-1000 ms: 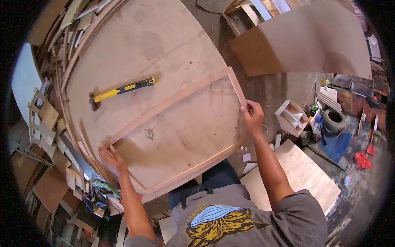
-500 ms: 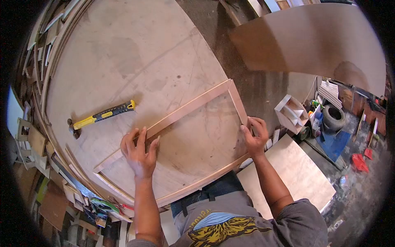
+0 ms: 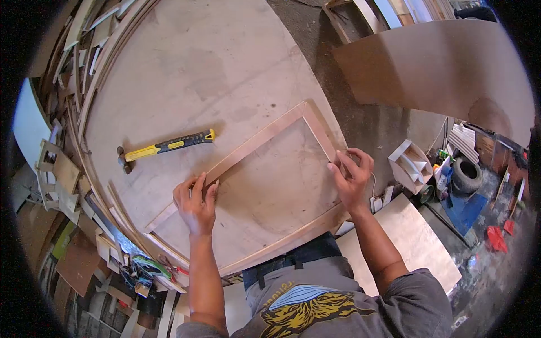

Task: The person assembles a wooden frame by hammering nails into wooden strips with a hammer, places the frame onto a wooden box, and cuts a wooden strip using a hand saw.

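A rectangular frame of light wooden strips (image 3: 256, 143) lies on the plywood tabletop (image 3: 242, 62), close to my body. My left hand (image 3: 194, 205) has its fingers bent over the far strip, toward the left end. On the right side strip, my right hand (image 3: 353, 177) grips with thumb and fingers. A hammer (image 3: 169, 146) with a yellow and black handle rests on the tabletop beyond my left hand, touched by neither hand.
Wood offcuts (image 3: 59, 174) and long strips crowd the left edge. A brown board (image 3: 439, 67) stands far right. Right of the table are a pale panel (image 3: 411, 242), a small white wooden box (image 3: 410, 166), a tire-like ring (image 3: 466, 173) and red scraps (image 3: 497, 239).
The frame has slid left over the tabletop with both hands on it. Its far right corner now sits inward from the table edge, nearer the hammer. The camera view has shifted slightly.
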### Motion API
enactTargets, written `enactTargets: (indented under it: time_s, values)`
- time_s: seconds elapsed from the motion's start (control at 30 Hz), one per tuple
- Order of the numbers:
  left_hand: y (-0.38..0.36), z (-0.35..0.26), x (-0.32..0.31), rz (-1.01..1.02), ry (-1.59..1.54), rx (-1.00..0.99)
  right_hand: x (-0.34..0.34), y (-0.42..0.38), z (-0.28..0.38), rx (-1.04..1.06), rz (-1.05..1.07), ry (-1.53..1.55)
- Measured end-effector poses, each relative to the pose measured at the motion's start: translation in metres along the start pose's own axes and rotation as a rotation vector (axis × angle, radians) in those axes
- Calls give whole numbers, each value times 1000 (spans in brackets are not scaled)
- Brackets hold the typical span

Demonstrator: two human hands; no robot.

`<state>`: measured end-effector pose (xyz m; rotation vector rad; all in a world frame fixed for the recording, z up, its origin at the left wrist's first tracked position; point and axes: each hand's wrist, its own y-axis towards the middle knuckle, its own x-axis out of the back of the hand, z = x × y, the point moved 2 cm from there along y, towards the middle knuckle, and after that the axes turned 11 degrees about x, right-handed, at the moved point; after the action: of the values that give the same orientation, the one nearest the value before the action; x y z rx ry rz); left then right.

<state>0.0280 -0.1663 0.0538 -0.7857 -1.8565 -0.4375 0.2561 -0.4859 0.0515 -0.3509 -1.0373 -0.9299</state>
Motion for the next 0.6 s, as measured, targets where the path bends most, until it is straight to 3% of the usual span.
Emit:
enactTargets:
  time_s: [0.6]
  values:
    - [-26, 46, 23, -135, -34, 166, -42, 67, 47, 188, 30, 56]
